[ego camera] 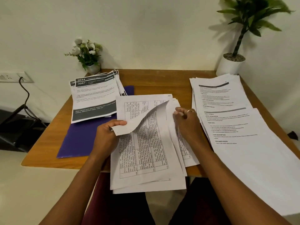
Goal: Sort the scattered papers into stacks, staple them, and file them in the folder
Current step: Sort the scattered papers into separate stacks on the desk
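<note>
At the near edge of the bench (154, 82), middle: table-printed stack (146, 153), white sheets ruled into grids of small black text, loosely squared, lower ends hanging past the rim over the lap.
Left grip (105, 137): forearm in from below, wrist bent inward; thumb on top, fingers tucked beneath; closed in a pinch on the left corner of the top sheet (146, 117).
Top sheet: peeled up and curled over toward the left, blank underside showing, far right corner flat on the stack.
Right grip (188, 120): forearm in from lower right, back of the hand up, fingers curled, tips bunched at the right edge of the upper sheets; pinching or only touching, cannot tell; ring (189, 111) on one finger.
Stack relative to grips: between the two, left grip at its left side, right grip at its right edge.
Folder (76, 140): purple, smooth, slightly glossy, flat on the bench left of the stack, right edge hidden under it.
Banner sheets (94, 98): fanned pile with dark header and footer bands, numbers 3644 and 3087 legible, lying on the folder's far end.
Right-hand sheets (230, 101): white pages of sparse headed text, overlapped in a long fan along the bench's right side, just beside the right grip.
Bench surface: warm brown wood grain, rounded front edge.
Far corners: pale flowers (88, 54) in a small white pot at left; tall leafy plant (248, 13) in a white pot at right.
Wall at left: socket plate (9, 77), black cable (26, 95) hanging from it.
</note>
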`<action>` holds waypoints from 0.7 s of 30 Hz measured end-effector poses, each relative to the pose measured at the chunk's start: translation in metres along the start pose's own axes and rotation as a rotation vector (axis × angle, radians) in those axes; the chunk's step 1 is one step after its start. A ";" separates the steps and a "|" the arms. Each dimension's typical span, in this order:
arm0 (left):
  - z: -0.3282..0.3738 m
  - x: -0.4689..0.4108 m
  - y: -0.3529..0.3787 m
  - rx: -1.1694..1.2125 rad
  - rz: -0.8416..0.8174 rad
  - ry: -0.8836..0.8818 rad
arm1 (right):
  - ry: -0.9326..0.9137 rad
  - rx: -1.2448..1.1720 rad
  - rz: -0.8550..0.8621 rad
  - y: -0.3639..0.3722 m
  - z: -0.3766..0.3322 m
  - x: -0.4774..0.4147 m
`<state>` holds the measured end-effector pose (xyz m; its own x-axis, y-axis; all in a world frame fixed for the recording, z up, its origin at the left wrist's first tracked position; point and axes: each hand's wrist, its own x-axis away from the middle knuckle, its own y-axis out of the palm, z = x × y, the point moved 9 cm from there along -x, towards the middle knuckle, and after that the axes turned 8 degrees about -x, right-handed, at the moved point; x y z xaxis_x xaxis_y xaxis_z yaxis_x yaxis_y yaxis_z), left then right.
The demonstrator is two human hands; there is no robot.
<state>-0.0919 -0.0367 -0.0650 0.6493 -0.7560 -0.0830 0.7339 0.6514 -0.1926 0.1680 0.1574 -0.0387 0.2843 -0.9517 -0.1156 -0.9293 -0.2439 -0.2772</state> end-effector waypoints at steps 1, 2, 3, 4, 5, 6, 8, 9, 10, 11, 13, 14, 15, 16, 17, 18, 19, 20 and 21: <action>-0.001 -0.001 0.000 0.001 -0.008 0.003 | -0.050 0.059 0.051 -0.006 -0.004 -0.004; -0.001 -0.001 0.001 0.000 -0.014 0.002 | -0.086 0.118 0.084 -0.011 -0.005 -0.007; -0.001 -0.001 0.001 -0.007 -0.017 0.006 | -0.091 0.168 0.091 -0.012 -0.005 -0.011; 0.000 -0.001 0.001 -0.017 -0.017 0.011 | -0.070 0.195 0.075 -0.012 -0.002 -0.015; 0.000 -0.001 0.001 -0.027 -0.016 0.019 | -0.033 0.199 0.044 -0.010 0.002 -0.017; 0.001 -0.001 0.001 -0.033 -0.016 0.024 | -0.003 0.198 0.020 -0.009 0.006 -0.018; 0.003 0.000 0.002 -0.030 -0.022 0.031 | 0.032 0.190 0.005 -0.008 0.009 -0.019; 0.004 0.000 0.002 -0.021 -0.024 0.029 | 0.038 0.177 0.008 -0.008 0.009 -0.019; 0.004 0.000 0.003 -0.017 -0.020 0.025 | 0.035 0.163 0.012 -0.008 0.009 -0.020; 0.005 0.001 0.003 -0.016 -0.014 0.025 | 0.034 0.152 0.014 -0.007 0.008 -0.020; 0.005 0.001 0.003 -0.004 -0.013 0.022 | 0.040 0.138 0.017 -0.007 0.008 -0.020; 0.004 0.000 0.003 0.002 -0.018 0.020 | 0.045 0.137 0.013 -0.006 0.010 -0.021; 0.004 0.000 0.003 0.003 -0.021 0.023 | 0.055 0.133 0.005 -0.006 0.011 -0.022; 0.004 0.000 0.002 -0.002 -0.022 0.026 | 0.069 0.119 -0.001 -0.005 0.012 -0.022; 0.003 0.000 0.002 -0.004 -0.018 0.024 | 0.084 0.099 -0.007 -0.004 0.013 -0.022; 0.002 0.000 0.002 0.004 -0.016 0.019 | 0.092 0.081 -0.011 -0.003 0.013 -0.023; 0.002 0.000 0.003 0.016 -0.017 0.012 | 0.096 0.071 -0.016 -0.002 0.012 -0.024; 0.002 0.001 0.003 0.020 -0.017 0.006 | 0.100 0.064 -0.025 -0.001 0.011 -0.025; 0.003 0.001 0.003 0.016 -0.014 0.005 | 0.105 0.054 -0.031 0.000 0.010 -0.026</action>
<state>-0.0883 -0.0350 -0.0630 0.6381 -0.7652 -0.0852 0.7458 0.6418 -0.1785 0.1635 0.1838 -0.0454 0.2834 -0.9590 -0.0063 -0.9059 -0.2655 -0.3300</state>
